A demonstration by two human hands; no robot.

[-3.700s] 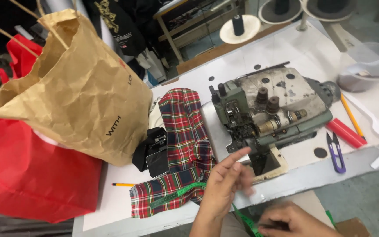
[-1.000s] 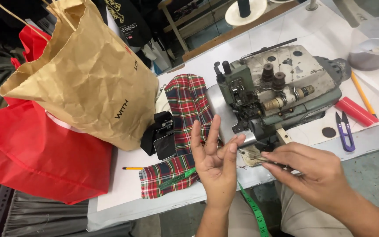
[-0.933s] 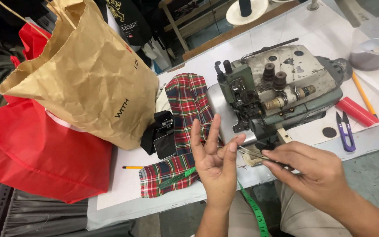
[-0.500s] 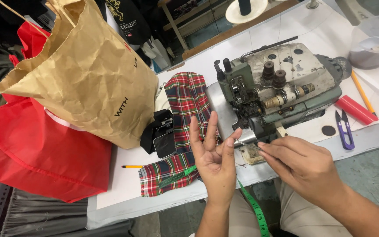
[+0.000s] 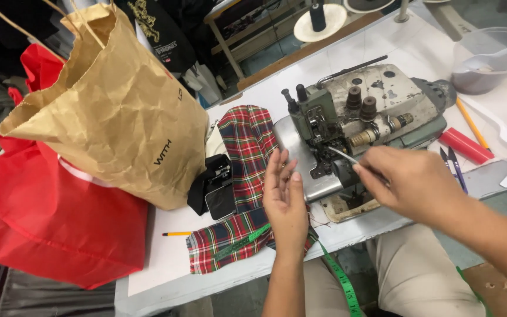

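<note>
Hands at one green overlock machine (image 5: 359, 126)
Right hand (image 5: 412, 182) pinches one pair of tweezers (image 5: 342, 155); left hand (image 5: 286, 202) spread open over one tartan cloth (image 5: 244, 176)

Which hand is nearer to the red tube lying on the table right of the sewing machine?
Right. The right hand is just left of the red tube, holding tweezers at the machine. The left hand is farther left, over the plaid cloth.
</note>
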